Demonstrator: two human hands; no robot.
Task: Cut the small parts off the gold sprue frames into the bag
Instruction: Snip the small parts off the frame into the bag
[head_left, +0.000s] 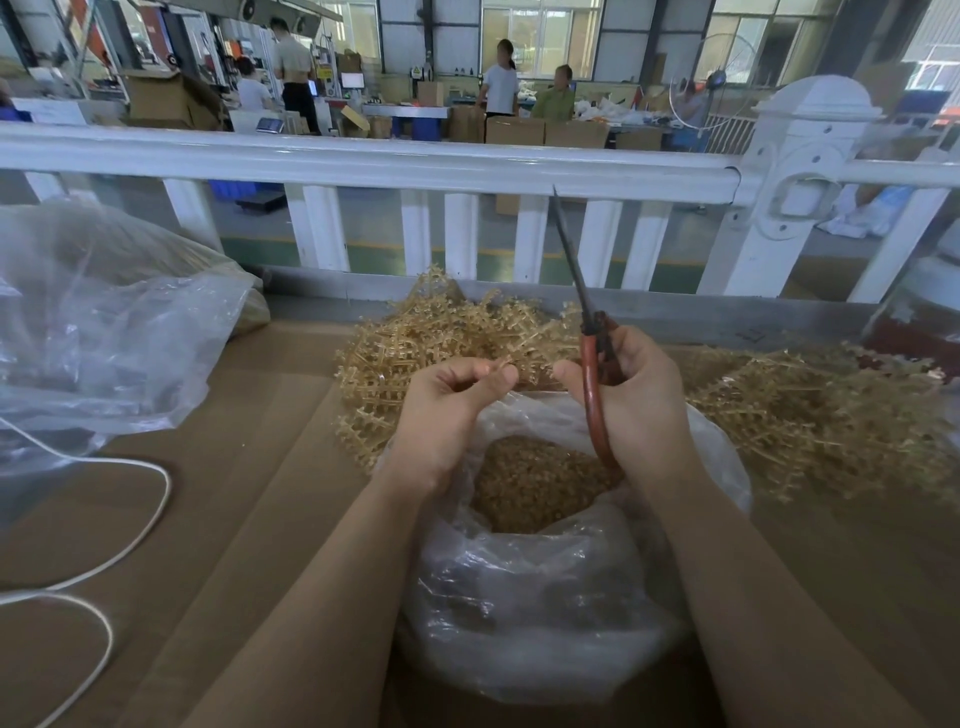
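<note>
My right hand (641, 395) grips red-handled scissors (592, 364), blades together and pointing up toward the railing. My left hand (452, 410) pinches a small gold sprue piece (500, 364) between thumb and fingers, just left of the scissors. Both hands hover over an open clear plastic bag (524, 587) holding several loose gold parts (524, 488). A pile of gold sprue frames (441, 338) lies behind the bag. More sprue frames (810, 410) spread to the right.
A cardboard-covered table (249, 499) carries everything. A large clear bag (104, 332) sits at the left, and a white cord (130, 540) loops across the left front. A white railing (415, 161) runs along the far edge; people and cartons stand beyond it.
</note>
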